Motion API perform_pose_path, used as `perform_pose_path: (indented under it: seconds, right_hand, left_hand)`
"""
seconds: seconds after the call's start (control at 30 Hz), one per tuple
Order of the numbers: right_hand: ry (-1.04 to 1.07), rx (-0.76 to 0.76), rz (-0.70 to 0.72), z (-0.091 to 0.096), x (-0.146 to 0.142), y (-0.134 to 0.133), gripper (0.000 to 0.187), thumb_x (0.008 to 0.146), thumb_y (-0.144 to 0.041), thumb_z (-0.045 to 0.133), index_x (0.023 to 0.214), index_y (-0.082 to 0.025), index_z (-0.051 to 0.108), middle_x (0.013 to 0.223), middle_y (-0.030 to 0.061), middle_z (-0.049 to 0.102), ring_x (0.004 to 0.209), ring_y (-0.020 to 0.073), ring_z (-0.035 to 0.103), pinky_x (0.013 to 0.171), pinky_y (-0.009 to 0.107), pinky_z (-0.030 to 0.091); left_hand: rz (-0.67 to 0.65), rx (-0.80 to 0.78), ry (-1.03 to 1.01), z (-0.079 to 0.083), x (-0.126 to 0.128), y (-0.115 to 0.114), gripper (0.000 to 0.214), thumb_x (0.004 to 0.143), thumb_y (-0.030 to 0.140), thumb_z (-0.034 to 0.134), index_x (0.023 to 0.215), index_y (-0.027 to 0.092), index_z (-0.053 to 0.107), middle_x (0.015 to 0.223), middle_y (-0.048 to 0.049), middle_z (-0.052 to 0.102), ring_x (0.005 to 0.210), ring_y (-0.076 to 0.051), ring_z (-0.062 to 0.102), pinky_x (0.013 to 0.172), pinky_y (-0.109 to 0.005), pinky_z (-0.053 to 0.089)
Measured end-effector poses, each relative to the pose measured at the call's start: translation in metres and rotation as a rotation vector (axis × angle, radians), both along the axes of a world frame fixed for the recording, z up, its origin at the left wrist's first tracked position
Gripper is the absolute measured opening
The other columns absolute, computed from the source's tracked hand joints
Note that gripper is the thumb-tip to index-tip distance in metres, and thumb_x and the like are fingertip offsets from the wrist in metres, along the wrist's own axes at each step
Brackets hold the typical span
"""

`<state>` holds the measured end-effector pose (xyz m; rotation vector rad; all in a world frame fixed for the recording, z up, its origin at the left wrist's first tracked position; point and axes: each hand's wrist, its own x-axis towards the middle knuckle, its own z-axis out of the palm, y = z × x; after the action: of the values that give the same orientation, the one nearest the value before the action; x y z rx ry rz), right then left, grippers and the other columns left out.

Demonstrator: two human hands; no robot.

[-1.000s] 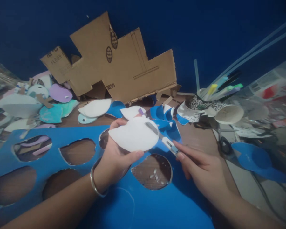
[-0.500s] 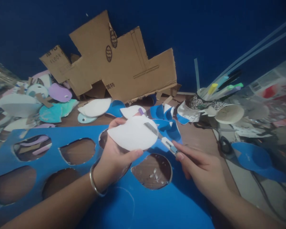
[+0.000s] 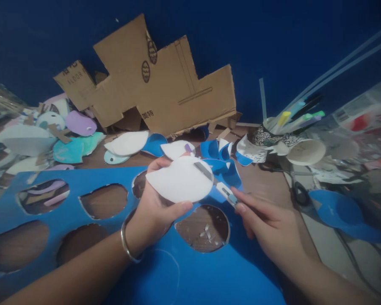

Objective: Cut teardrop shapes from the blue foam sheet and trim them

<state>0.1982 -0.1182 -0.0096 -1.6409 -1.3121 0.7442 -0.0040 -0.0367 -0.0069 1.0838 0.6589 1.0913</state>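
A white teardrop-shaped foam or card cutout (image 3: 178, 180) is gripped by my left hand (image 3: 155, 207), thumb at its lower edge and fingers behind it. In my right hand (image 3: 266, 216) is a utility knife (image 3: 226, 192) with a pale handle. Its long blade is extended and lies over the right part of the cutout; whether it touches cannot be told. Below both hands lies a blue sheet (image 3: 139, 284) with several teardrop holes cut through it. Small white scraps (image 3: 206, 232) show in the hole under the cutout.
Behind stands a large piece of brown cardboard (image 3: 171, 84). Blue and white cut pieces (image 3: 127, 143) line the back, and fish-like shapes (image 3: 81, 123) pile up at the left. At the right are a patterned cup with pens (image 3: 263, 135), scissors (image 3: 300, 190) and plastic bags (image 3: 358, 123).
My left hand and the white cutout have shifted slightly to the right and down. The knife stays nearly where it was, its blade still over the cutout's right part.
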Motion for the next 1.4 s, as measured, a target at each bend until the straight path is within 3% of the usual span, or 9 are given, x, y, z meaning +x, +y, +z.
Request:
perform_pose_path:
  seconds: [0.4, 0.73, 0.9, 1.27, 1.4]
  right_hand:
    - [0.002, -0.014, 0.002, 0.0004, 0.0001, -0.0013, 0.027, 0.081, -0.029, 0.061, 0.106, -0.029, 0.069, 0.040, -0.0054, 0.047, 0.038, 0.0081, 0.043, 0.038, 0.019, 0.037]
    - [-0.031, 0.007, 0.006, -0.0007, 0.0000, 0.0001, 0.027, 0.081, -0.030, 0.060, 0.106, -0.027, 0.070, 0.039, -0.0049, 0.046, 0.036, 0.0091, 0.043, 0.036, 0.020, 0.036]
    - [-0.041, 0.004, 0.001, -0.0006, 0.0000, -0.0007, 0.027, 0.080, -0.031, 0.060, 0.106, -0.027, 0.070, 0.040, -0.0045, 0.047, 0.036, 0.0095, 0.044, 0.036, 0.021, 0.037]
    - [-0.030, 0.008, 0.024, -0.0016, 0.0008, -0.0007, 0.027, 0.081, -0.029, 0.060, 0.106, -0.028, 0.069, 0.040, -0.0051, 0.047, 0.037, 0.0085, 0.044, 0.036, 0.019, 0.036]
    - [-0.036, 0.002, 0.015, 0.0006, -0.0002, 0.0007, 0.026, 0.080, -0.030, 0.060, 0.105, -0.027, 0.070, 0.039, -0.0050, 0.046, 0.036, 0.0087, 0.043, 0.035, 0.020, 0.036]
  left_hand:
    - [0.012, 0.050, 0.007, -0.0001, 0.0004, 0.0004, 0.063, 0.064, 0.004, 0.071, 0.111, 0.031, 0.039, 0.133, -0.0031, 0.047, 0.116, -0.025, 0.051, 0.078, -0.029, 0.055]
    - [0.005, 0.045, -0.019, -0.0012, 0.0013, -0.0015, 0.062, 0.064, 0.002, 0.071, 0.109, 0.027, 0.038, 0.133, -0.0055, 0.047, 0.123, -0.024, 0.046, 0.092, -0.033, 0.049]
    - [0.018, 0.045, -0.014, 0.0002, 0.0012, 0.0008, 0.063, 0.062, 0.004, 0.072, 0.111, 0.029, 0.039, 0.131, -0.0053, 0.049, 0.113, -0.024, 0.053, 0.079, -0.029, 0.053]
    - [0.011, 0.032, 0.028, 0.0004, 0.0005, -0.0017, 0.063, 0.063, 0.005, 0.072, 0.109, 0.030, 0.039, 0.132, -0.0031, 0.047, 0.121, -0.027, 0.047, 0.089, -0.036, 0.050]
    - [0.055, 0.025, 0.038, 0.0024, 0.0011, 0.0005, 0.062, 0.062, 0.007, 0.073, 0.108, 0.031, 0.040, 0.130, -0.0025, 0.048, 0.117, -0.027, 0.049, 0.081, -0.033, 0.052]
